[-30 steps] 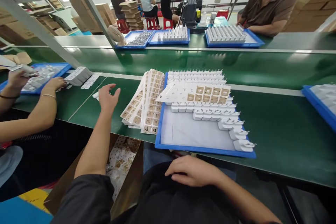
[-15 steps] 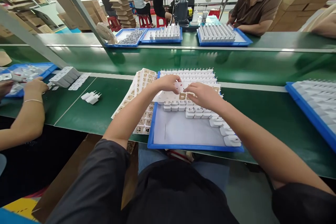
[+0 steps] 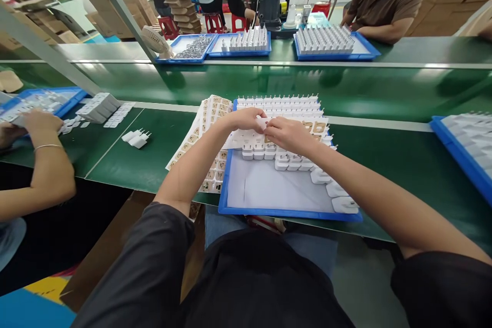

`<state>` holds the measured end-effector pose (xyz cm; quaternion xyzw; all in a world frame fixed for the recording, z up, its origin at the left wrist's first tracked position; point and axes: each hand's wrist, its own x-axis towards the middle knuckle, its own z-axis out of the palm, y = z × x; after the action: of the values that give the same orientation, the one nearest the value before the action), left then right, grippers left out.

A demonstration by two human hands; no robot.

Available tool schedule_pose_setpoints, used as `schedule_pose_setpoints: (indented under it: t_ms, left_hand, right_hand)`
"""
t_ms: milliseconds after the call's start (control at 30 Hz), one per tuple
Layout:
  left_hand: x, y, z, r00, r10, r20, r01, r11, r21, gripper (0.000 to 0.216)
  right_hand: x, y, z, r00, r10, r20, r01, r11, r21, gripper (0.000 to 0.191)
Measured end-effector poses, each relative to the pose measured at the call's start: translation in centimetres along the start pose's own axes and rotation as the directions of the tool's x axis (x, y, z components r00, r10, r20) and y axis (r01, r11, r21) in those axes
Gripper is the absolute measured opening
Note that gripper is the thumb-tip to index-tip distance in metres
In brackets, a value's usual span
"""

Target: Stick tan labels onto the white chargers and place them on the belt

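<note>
My left hand point(image 3: 249, 119) is closed, its thumb and fingers pinching the white edge of a label sheet point(image 3: 236, 139) with tan square cut-outs. My right hand point(image 3: 286, 132) meets it from the right, fingertips together on the same sheet; whether a single label is between them is hidden. Under the sheet, a blue-rimmed tray point(image 3: 288, 212) holds rows of white plug adapters point(image 3: 282, 162), most with their pins up. More label sheets point(image 3: 210, 122) lie at the tray's left side, partly beneath my left forearm.
A few white adapters point(image 3: 136, 138) lie left on the green bench. Further left, a co-worker's hands point(image 3: 42, 123) work by a blue tray and a grey-white block stack point(image 3: 99, 107). Another adapter tray point(image 3: 467, 148) stands right. Across the bench are trays point(image 3: 336, 43) and a seated person.
My right hand has moved left and its fingers have closed in beside my left hand. The co-worker's hand at left has shifted slightly. The camera view has tilted a little.
</note>
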<state>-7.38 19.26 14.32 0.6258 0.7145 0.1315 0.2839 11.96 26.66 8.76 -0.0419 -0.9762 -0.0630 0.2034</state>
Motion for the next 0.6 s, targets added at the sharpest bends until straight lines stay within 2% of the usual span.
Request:
schedule_pose_setpoints:
  t_ms: [133,233,400,467,500,533,600]
  left_hand:
    - [0.3,-0.5,0.2,1.0,0.022,-0.009,-0.022,1.0,-0.019,0.051]
    - [0.6,-1.1,0.2,0.997,0.046,-0.063,-0.047,0.999,-0.017,0.048]
    - [1.0,-1.6,0.4,0.995,0.054,-0.089,-0.049,0.997,0.058,0.041]
    - [0.6,-1.3,1.3,0.978,0.075,-0.193,-0.046,0.988,0.15,0.045]
    - [0.2,-1.1,2.1,0.949,0.114,-0.294,-0.056,0.979,0.198,0.049]
    - [-0.4,-0.8,3.1,0.898,0.178,-0.402,-0.083,0.967,0.241,0.052]
    - [-1.9,-0.2,5.7,0.756,0.365,-0.543,-0.203,0.92,0.336,0.053]
  right_hand:
    - [-0.3,0.1,0.4,1.0,-0.01,0.004,0.01,1.0,-0.024,0.026]
    - [-0.9,0.5,0.1,1.0,-0.015,-0.007,0.015,1.0,0.012,0.028]
    - [-2.1,1.5,-2.5,1.0,-0.021,0.001,0.019,0.953,0.301,0.019]
    - [-2.8,1.5,-4.3,1.0,0.007,-0.006,-0.004,0.908,0.419,0.014]
    - [-3.3,1.3,-5.3,0.999,0.041,-0.019,-0.027,0.889,0.457,0.013]
    - [-3.9,1.0,-6.3,0.996,0.082,-0.036,-0.054,0.874,0.483,0.011]
    - [-5.2,-0.3,-8.3,0.981,0.175,-0.088,-0.106,0.852,0.513,0.008]
